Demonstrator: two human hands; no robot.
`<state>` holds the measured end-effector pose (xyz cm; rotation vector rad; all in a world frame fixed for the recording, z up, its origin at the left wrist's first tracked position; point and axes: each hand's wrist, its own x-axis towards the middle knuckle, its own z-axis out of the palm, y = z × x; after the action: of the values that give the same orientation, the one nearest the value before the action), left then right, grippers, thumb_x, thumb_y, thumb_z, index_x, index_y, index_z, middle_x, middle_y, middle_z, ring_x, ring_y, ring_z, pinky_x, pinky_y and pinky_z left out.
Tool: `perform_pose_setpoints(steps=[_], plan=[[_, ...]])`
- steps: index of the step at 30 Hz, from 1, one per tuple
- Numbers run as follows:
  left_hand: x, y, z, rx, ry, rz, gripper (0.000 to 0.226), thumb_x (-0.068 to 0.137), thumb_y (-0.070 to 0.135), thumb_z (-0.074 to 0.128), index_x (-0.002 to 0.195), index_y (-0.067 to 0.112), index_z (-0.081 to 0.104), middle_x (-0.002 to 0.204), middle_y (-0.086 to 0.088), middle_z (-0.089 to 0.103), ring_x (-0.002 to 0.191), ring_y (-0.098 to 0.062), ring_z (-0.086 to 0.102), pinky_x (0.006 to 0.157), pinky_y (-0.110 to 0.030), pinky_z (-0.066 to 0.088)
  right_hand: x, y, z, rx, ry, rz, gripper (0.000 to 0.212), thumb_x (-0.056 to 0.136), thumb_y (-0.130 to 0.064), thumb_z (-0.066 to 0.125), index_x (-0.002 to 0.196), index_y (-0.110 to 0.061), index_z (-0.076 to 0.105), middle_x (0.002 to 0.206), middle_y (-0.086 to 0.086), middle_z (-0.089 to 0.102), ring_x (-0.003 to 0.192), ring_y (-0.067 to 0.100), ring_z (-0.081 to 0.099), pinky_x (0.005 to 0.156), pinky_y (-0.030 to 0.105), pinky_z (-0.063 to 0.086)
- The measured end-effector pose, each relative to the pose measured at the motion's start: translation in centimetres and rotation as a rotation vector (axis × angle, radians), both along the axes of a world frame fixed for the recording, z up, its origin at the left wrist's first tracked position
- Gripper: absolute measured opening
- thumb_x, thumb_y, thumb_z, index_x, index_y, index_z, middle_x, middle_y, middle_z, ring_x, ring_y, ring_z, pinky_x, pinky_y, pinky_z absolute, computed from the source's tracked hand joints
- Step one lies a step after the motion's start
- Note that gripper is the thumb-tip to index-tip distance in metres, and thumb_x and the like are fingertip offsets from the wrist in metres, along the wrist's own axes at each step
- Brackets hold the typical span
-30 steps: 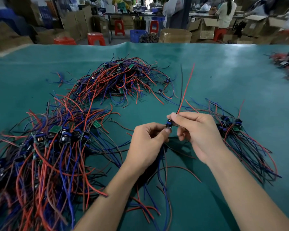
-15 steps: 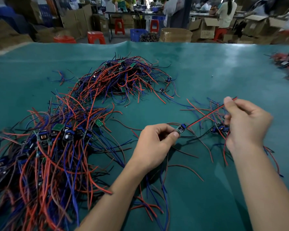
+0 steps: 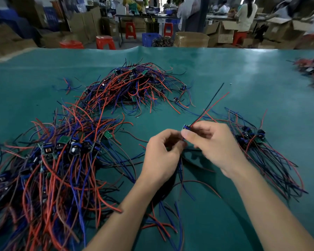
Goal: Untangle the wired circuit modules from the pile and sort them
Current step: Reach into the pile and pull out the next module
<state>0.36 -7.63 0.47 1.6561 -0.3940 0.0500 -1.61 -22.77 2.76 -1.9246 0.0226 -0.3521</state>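
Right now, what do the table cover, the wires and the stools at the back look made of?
Table cover: teal vinyl or rubber sheet, slight sheen, rippled far edge. Wires: flexible plastic-looking insulation in red, blue, black; they bend freely. Stools: probably moulded red plastic, too blurred for certainty.

Two bare forearms entering from bottom edge. No sleeves visible anywhere along either arm up to frame edge. Left hand (image 3: 161, 153) bare: no glove, ring, watch or band at wrist. Right hand (image 3: 214, 144) likewise bare, wrist unadorned. Fingernails short and unpainted where visible, thumbnail of right hand plain. No markings or tape on hands or arms.
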Motion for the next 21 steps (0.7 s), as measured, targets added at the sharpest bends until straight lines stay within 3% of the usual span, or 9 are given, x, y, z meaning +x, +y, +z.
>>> perform_pose_setpoints(steps=[2, 4, 7, 11, 14, 21], plan=[[0.1, 0.0, -0.1, -0.009, 0.024, -0.019, 0.009, 0.090, 0.002, 0.066, 0.090, 0.008, 0.072, 0.073, 0.002, 0.072, 0.064, -0.005, 0.061, 0.067, -0.018, 0.049, 0.2, 0.3, -0.3, 0.008, -0.048, -0.009, 0.010, 0.084, -0.025, 0.082, 0.077, -0.028, 0.075, 0.072, -0.005, 0.074, 0.065, 0.007, 0.061, 0.067, 0.035, 0.051], [0.1, -0.1, -0.2, -0.007, 0.049, -0.029, 0.009, 0.093, 0.008, 0.066, 0.087, 0.010, 0.073, 0.061, 0.008, 0.065, 0.056, -0.004, 0.055, 0.060, -0.018, 0.045, 0.3, 0.1, -0.4, 0.046, -0.105, -0.036, 0.010, 0.080, -0.026, 0.082, 0.078, -0.022, 0.073, 0.073, -0.004, 0.074, 0.065, 0.006, 0.062, 0.068, 0.028, 0.051], [0.0, -0.2, -0.1, -0.006, 0.050, -0.053, 0.010, 0.094, 0.009, 0.066, 0.087, 0.011, 0.072, 0.062, 0.007, 0.061, 0.057, -0.006, 0.051, 0.058, -0.020, 0.043, 0.5, -0.2, -0.4, 0.025, -0.157, -0.077, 0.012, 0.078, -0.029, 0.080, 0.080, -0.021, 0.073, 0.072, -0.004, 0.074, 0.064, 0.005, 0.062, 0.068, 0.025, 0.051], [-0.1, -0.3, -0.1, 0.058, -0.004, -0.104, 0.009, 0.094, 0.010, 0.066, 0.085, 0.008, 0.070, 0.064, 0.004, 0.058, 0.059, -0.010, 0.046, 0.059, -0.025, 0.040, 0.4, -1.3, 0.6, 0.178, -0.233, -0.204, 0.011, 0.083, -0.024, 0.079, 0.073, -0.026, 0.074, 0.065, -0.008, 0.068, 0.058, 0.005, 0.053, 0.054, 0.019, 0.042], [-0.2, -0.3, -0.1, 0.091, -0.042, -0.133, 0.011, 0.094, 0.013, 0.067, 0.082, 0.011, 0.068, 0.063, 0.008, 0.054, 0.059, -0.010, 0.043, 0.059, -0.026, 0.038, -0.1, -2.2, 2.5, 0.345, -0.289, -0.304, 0.019, 0.089, -0.016, 0.077, 0.071, -0.021, 0.071, 0.067, -0.002, 0.065, 0.052, 0.006, 0.048, 0.042, 0.018, 0.034], [0.1, -0.1, -0.4, 0.003, -0.028, -0.154, 0.013, 0.091, 0.017, 0.065, 0.080, 0.011, 0.062, 0.067, -0.001, 0.057, 0.064, -0.013, 0.048, 0.065, -0.030, 0.042, -0.6, 0.8, 9.1, 0.364, -0.378, -0.214, 0.016, 0.094, -0.018, 0.073, 0.079, -0.019, 0.067, 0.074, -0.001, 0.070, 0.054, 0.008, 0.049, 0.041, 0.022, 0.030]])
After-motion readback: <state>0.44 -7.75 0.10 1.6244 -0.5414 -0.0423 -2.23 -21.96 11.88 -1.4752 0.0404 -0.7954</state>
